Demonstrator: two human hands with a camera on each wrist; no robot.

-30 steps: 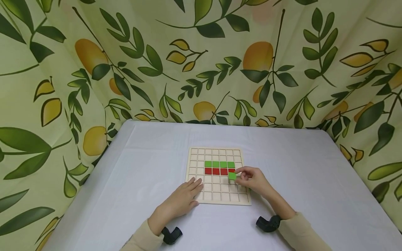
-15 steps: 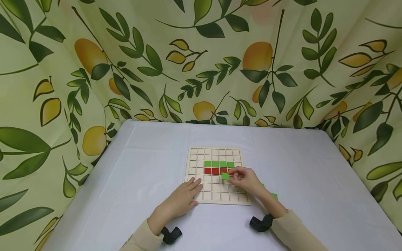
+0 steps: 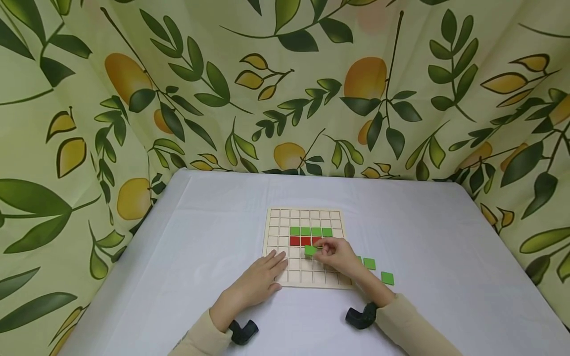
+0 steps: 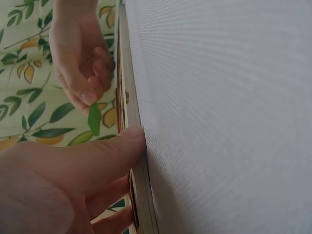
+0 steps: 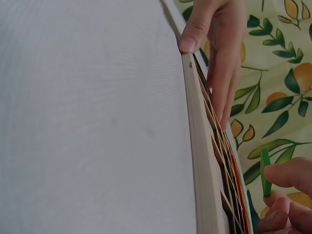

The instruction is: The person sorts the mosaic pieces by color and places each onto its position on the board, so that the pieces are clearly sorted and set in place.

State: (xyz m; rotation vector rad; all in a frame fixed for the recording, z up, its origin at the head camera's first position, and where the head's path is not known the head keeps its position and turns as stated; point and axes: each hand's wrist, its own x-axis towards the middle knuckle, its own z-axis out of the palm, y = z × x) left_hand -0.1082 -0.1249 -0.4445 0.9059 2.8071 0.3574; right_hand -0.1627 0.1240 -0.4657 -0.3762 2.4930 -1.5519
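A pale wooden grid board [image 3: 294, 277] lies on the table, holding a row of green square tiles [image 3: 305, 231] above a row of red tiles [image 3: 300, 241]. My left hand [image 3: 260, 282] rests on the board's front left corner, fingers extended; in the left wrist view its thumb [image 4: 117, 148] touches the board's side edge. My right hand [image 3: 338, 254] pinches another green tile [image 3: 309, 251] between thumb and fingers, just in front of the red row. In the right wrist view this tile [image 5: 265, 170] stands apart from the board. The right hand hides the right end of the red row.
Several loose green tiles [image 3: 369, 263] lie right of the board beside the right forearm, one partly hidden by it. White cloth [image 3: 213, 212] covers the table. Black curved devices [image 3: 361, 316] sit at both wrists. A leaf-and-fruit patterned curtain [image 3: 289, 99] hangs behind.
My right hand has moved left across the board with the green tile, uncovering the loose green tiles on the right. The left hand has stayed in place.
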